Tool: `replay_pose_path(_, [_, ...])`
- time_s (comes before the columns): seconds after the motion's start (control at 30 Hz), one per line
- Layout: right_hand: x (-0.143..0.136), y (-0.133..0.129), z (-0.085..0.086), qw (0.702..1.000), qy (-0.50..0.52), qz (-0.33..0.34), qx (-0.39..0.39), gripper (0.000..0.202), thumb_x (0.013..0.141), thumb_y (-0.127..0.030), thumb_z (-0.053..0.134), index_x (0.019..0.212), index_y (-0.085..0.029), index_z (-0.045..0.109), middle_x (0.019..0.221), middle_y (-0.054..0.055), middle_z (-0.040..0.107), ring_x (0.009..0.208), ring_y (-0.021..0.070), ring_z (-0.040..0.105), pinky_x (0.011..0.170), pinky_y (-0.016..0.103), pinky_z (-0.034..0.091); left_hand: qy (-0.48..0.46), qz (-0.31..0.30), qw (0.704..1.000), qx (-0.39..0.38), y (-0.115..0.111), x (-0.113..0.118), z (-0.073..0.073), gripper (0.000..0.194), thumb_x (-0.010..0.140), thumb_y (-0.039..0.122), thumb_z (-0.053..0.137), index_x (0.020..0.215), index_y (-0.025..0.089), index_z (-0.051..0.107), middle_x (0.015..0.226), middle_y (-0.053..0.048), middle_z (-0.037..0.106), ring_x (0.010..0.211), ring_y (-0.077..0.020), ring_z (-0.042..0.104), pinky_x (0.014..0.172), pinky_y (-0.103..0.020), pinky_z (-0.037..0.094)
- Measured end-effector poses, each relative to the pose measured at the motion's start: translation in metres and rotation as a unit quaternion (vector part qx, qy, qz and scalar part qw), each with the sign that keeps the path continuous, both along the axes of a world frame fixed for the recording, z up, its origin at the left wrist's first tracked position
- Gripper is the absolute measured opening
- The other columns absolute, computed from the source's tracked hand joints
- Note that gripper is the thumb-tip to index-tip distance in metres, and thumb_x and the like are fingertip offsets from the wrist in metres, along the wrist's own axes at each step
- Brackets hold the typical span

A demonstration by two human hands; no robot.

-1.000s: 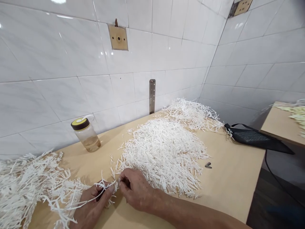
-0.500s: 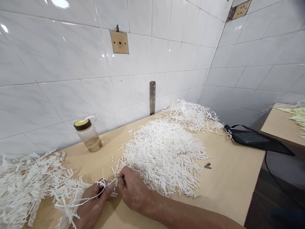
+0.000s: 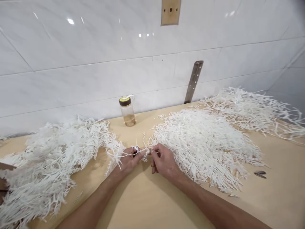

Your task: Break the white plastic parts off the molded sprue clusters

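In front of me my left hand (image 3: 130,163) is closed on a white branching strand (image 3: 116,155), which looks like plastic. Its spiky branches stick out over the back of that hand. My right hand (image 3: 164,161) has thumb and forefinger pinched together at the other end of the strand, close to the left fingertips. What lies between the right fingertips is too small to make out. Right beside my right hand spreads a heap of short thin white sticks (image 3: 205,143). To the left lies a pile of similar white branching strands (image 3: 69,146).
A clear bottle (image 3: 128,116) with a dark and yellow lid stands by the tiled wall. Longer white strands (image 3: 250,108) lie at the back right. Two small dark slim pieces (image 3: 260,174) rest on the tan tabletop (image 3: 147,203). A metal bracket (image 3: 194,81) rises against the wall.
My view has turned left, so everything appears farther right and more of the left pile shows. Both hands stay close together at the strand.
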State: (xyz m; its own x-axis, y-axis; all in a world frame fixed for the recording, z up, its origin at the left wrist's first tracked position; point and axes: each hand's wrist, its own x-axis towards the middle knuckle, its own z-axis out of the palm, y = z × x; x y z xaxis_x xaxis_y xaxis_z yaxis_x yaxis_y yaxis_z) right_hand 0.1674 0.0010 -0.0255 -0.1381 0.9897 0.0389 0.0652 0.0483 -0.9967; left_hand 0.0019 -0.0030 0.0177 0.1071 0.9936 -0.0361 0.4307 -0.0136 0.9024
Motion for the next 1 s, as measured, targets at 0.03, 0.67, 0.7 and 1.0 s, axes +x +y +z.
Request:
replay_pose_path(0.03, [0.001, 0.0, 0.001, 1.0, 0.011, 0.009, -0.003, 0.024, 0.092, -0.043, 0.047, 0.085, -0.02, 0.049, 0.048, -0.008, 0.054, 0.032, 0.0108, 0.056, 0.034, 0.017, 0.039, -0.022, -0.005, 1.0, -0.009, -0.001, 0.0, 0.0, 0.045, 0.077, 0.06, 0.062, 0.068, 0.015, 0.064, 0.06, -0.002, 0.055, 0.062, -0.0156, 0.049, 0.058, -0.026, 0.036])
replay_pose_path(0.67, [0.009, 0.003, 0.004, 0.997, -0.009, -0.071, -0.031, 0.022, 0.086, -0.041, 0.057, 0.087, -0.021, 0.047, 0.05, -0.01, 0.052, 0.031, 0.0116, 0.054, 0.032, 0.02, 0.041, -0.153, 0.014, 0.987, -0.053, 0.009, -0.009, -0.02, 0.049, 0.076, 0.059, 0.066, 0.06, 0.018, 0.046, 0.047, 0.006, 0.039, 0.045, -0.0066, 0.028, 0.046, -0.024, 0.018])
replay_pose_path(0.7, [0.009, 0.003, 0.003, 0.997, -0.006, -0.073, -0.028, 0.024, 0.086, -0.043, 0.058, 0.088, -0.021, 0.048, 0.05, -0.01, 0.052, 0.031, 0.0112, 0.054, 0.032, 0.02, 0.041, -0.159, 0.01, 0.986, -0.052, 0.01, -0.008, -0.02, 0.049, 0.076, 0.059, 0.067, 0.059, 0.018, 0.045, 0.047, 0.006, 0.039, 0.045, -0.0067, 0.028, 0.046, -0.024, 0.018])
replay_pose_path(1.0, [0.011, -0.003, 0.002, 0.994, -0.06, -0.061, 0.07, 0.032, 0.09, -0.05, 0.054, 0.089, -0.019, 0.06, 0.059, -0.004, 0.053, 0.036, 0.0091, 0.05, 0.035, 0.022, 0.044, -0.149, 0.002, 0.988, -0.047, 0.01, -0.006, -0.017, 0.046, 0.077, 0.059, 0.066, 0.064, 0.018, 0.05, 0.048, 0.006, 0.036, 0.045, -0.0073, 0.028, 0.046, -0.024, 0.018])
